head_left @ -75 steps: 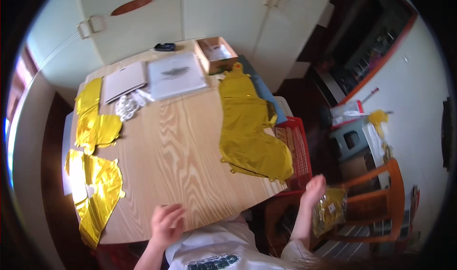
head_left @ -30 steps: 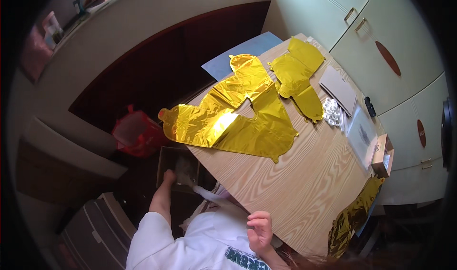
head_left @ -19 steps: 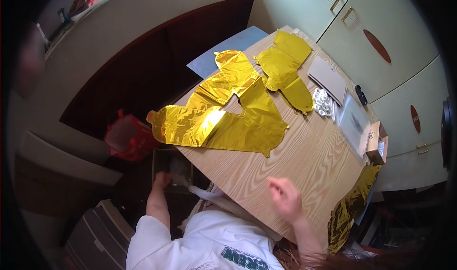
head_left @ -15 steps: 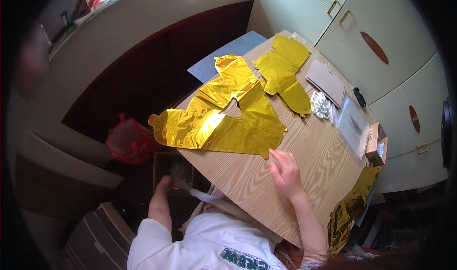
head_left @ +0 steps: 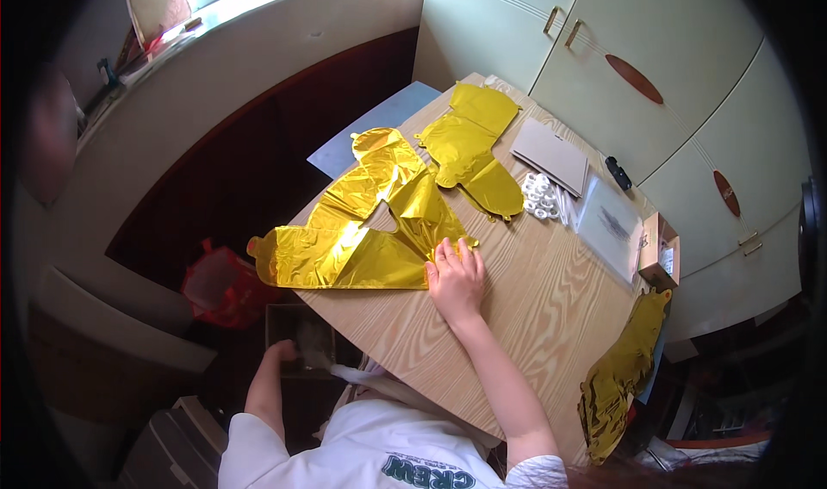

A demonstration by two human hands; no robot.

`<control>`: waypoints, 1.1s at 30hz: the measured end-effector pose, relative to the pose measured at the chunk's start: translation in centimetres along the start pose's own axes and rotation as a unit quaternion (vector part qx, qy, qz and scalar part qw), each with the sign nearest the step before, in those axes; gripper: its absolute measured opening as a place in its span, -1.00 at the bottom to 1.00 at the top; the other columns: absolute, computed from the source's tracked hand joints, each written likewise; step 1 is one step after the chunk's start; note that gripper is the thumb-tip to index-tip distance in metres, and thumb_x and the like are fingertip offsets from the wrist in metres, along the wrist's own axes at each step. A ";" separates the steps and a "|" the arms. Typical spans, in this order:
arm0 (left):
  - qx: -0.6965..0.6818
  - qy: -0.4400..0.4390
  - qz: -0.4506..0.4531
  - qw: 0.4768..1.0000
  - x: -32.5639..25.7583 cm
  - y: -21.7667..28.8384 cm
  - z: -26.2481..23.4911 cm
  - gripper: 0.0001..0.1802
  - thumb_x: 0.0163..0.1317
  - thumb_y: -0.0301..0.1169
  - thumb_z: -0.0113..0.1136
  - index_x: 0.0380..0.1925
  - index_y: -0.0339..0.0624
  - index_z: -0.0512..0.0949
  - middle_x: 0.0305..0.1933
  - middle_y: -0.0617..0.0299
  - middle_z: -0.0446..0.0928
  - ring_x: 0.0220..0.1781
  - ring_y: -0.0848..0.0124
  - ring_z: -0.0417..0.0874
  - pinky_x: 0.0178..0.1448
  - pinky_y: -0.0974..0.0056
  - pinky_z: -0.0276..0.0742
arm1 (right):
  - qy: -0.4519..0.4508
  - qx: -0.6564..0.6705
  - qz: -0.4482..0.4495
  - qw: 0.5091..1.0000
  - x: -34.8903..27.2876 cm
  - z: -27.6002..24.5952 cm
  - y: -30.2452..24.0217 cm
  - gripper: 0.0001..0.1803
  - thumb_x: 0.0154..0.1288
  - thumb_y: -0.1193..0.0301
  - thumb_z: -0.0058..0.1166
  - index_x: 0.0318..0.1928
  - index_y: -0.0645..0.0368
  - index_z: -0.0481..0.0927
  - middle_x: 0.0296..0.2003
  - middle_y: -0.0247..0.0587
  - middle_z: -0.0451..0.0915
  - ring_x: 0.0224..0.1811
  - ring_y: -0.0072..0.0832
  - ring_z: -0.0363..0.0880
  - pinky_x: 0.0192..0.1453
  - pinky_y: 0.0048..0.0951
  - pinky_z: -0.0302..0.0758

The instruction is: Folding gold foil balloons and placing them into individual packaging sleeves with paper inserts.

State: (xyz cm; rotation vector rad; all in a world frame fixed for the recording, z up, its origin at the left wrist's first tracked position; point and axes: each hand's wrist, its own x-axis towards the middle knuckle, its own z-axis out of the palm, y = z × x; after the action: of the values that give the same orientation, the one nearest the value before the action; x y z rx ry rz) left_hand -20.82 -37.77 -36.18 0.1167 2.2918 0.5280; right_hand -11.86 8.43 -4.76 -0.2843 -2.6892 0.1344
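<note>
A flat gold foil balloon [head_left: 345, 256] with a hole in its middle lies across the left part of the wooden table [head_left: 525, 317]. My right hand [head_left: 457, 284] is closed on its lower right corner, and the foil creases toward my fingers. My left hand [head_left: 280, 351] reaches down beside the table to an open box [head_left: 274, 321], next to a clear plastic bag [head_left: 314, 342]. Its fingers are mostly hidden. A second flat gold foil balloon [head_left: 469, 144] lies farther back on the table.
White rolls [head_left: 540, 198], grey cards [head_left: 551, 155], a clear sleeve [head_left: 610, 226] and a small cardboard box [head_left: 659, 252] line the right side. Another gold foil balloon [head_left: 622, 373] hangs at the near right edge. A red bag [head_left: 226, 286] stands on the floor at left.
My right hand has moved left and come down onto the foil balloon's corner, creasing it. My left hand stays at the box. The whole view has shifted slightly.
</note>
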 end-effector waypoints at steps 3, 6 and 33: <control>0.092 0.005 -0.003 0.996 -0.3 4.2 -2.1 -0.58 0.14 -0.09 0.25 -0.22 -0.24 0.67 -0.12 -0.06 0.67 -0.05 0.08 0.69 0.03 0.05 0.59 | 0.063 0.016 0.002 0.998 -0.2 0.2 0.8 -0.73 0.26 0.17 0.17 -0.18 0.06 0.70 -0.04 -0.44 0.66 0.17 -0.38 0.43 0.28 -0.15 0.25; 0.055 0.083 0.026 0.995 -6.5 12.3 -7.1 -0.55 0.09 -0.04 0.31 -0.31 -0.26 0.69 -0.22 -0.06 0.69 -0.10 0.05 0.71 0.03 0.06 0.60 | 0.079 0.063 0.044 0.994 0.5 -0.6 1.2 -0.81 0.16 0.22 0.29 -0.45 -0.01 0.60 -0.31 -0.45 0.60 -0.07 -0.37 0.49 0.07 -0.20 0.35; -0.048 0.528 0.418 0.738 -15.9 43.3 -21.2 -0.85 0.21 -0.29 0.23 -0.41 -0.11 0.58 -0.45 0.08 0.64 -0.42 0.11 0.70 -0.38 0.07 0.60 | -0.035 0.160 -0.032 0.986 3.8 -1.5 2.0 -0.22 0.40 -0.04 -0.03 0.42 0.19 0.14 0.43 0.06 0.15 0.44 -0.03 0.17 0.44 -0.01 0.16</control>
State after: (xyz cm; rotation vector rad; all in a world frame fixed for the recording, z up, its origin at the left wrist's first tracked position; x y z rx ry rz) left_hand -27.97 -9.38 5.28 1.0857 3.2202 1.4655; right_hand -14.25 11.26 -2.09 -0.0951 -2.6878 0.5580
